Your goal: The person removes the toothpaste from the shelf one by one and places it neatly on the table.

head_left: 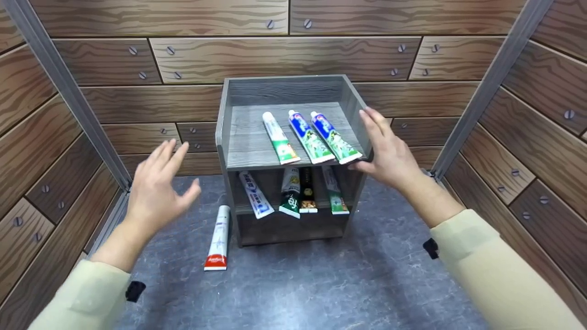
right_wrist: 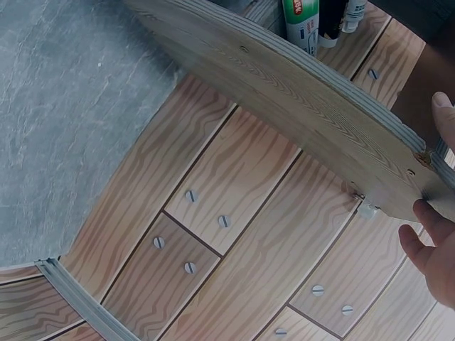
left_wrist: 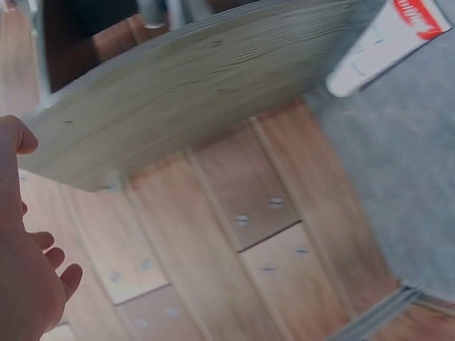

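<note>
A small grey wooden shelf unit (head_left: 284, 158) stands before me. My right hand (head_left: 390, 153) is at its right side panel (right_wrist: 306, 99), fingers fairly straight along the outside and thumb near the front edge of the top tier. In the right wrist view, a fingertip meets the panel. My left hand (head_left: 158, 188) hovers left of the unit, fingers spread, holding nothing. On the top tier lie a white-and-green toothpaste tube (head_left: 280, 138) and two blue-and-green toothpaste tubes, one in the middle (head_left: 311, 137) and one at the right (head_left: 336, 137).
Several toothpaste tubes lie on the lower tier, including a white-and-blue one (head_left: 256, 195) and a dark green-ended one (head_left: 290, 192). A white toothpaste tube with a red end (head_left: 219, 238) lies on the grey floor (head_left: 293, 284) left of the unit. Wood-patterned walls (head_left: 284, 59) surround three sides.
</note>
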Demonstrator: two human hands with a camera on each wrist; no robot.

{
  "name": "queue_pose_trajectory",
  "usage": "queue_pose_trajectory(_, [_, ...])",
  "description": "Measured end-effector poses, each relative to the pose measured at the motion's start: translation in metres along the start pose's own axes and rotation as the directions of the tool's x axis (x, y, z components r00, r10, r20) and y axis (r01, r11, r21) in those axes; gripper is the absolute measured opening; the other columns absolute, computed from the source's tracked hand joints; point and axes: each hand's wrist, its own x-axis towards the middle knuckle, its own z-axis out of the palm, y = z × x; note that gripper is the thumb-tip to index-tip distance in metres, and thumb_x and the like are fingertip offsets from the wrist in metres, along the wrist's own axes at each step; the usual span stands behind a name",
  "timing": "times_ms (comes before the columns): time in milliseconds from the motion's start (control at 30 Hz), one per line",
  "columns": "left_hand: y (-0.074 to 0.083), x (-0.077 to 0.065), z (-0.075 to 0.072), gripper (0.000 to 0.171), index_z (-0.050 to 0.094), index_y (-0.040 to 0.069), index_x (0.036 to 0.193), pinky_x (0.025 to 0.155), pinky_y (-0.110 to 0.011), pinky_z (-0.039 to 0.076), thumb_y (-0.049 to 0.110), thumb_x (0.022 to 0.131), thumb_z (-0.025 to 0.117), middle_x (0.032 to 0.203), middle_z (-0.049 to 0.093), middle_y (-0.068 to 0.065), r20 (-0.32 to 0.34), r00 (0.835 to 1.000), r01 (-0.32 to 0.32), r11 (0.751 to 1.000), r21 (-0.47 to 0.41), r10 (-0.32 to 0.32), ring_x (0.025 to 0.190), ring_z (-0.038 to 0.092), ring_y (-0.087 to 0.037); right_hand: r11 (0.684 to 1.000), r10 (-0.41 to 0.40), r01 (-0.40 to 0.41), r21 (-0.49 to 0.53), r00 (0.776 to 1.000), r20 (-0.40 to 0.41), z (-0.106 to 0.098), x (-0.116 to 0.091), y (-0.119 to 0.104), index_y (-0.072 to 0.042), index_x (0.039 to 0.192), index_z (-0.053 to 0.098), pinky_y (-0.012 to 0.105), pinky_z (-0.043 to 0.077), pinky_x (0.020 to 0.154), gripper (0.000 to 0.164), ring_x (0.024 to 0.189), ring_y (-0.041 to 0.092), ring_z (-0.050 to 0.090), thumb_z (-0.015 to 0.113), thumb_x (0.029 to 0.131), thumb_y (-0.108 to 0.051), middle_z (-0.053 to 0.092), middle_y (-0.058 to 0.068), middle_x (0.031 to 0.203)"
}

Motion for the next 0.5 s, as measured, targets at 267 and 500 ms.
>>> queue_pose_trajectory(267, [0.034, 0.04, -0.019, 0.068, 0.057, 0.005, 0.152, 0.111, -0.065, 0.04, 0.032, 0.091, 0.069, 0.153, 0.055, -0.024, -0.052, 0.992, -0.113, 0.994, 0.014, 0.113, 0.145, 0.049, -0.042, 1.0, -0.007, 0.007, -0.001, 1.0, -0.006, 0.002, 0.0, 0.001, -0.013, 0.169, 0.023, 0.06, 0.056, 0.086, 0.122, 0.097, 0.047, 0.066, 0.099, 0.072, -0.019, 0.022, 0.008, 0.174])
queue_pose_trajectory(500, [0.071, 0.068, -0.016, 0.075, 0.05, 0.007, 0.157, 0.115, -0.063, 0.037, 0.043, 0.095, 0.068, 0.158, 0.05, -0.021, 0.023, 0.988, -0.154, 0.988, 0.022, 0.154, 0.147, 0.046, -0.04, 1.0, -0.006, 0.006, 0.007, 1.0, -0.015, 0.002, 0.001, 0.0, -0.014, 0.168, 0.025, 0.059, 0.056, 0.087, 0.122, 0.096, 0.047, 0.066, 0.099, 0.072, -0.019, 0.023, 0.008, 0.173])
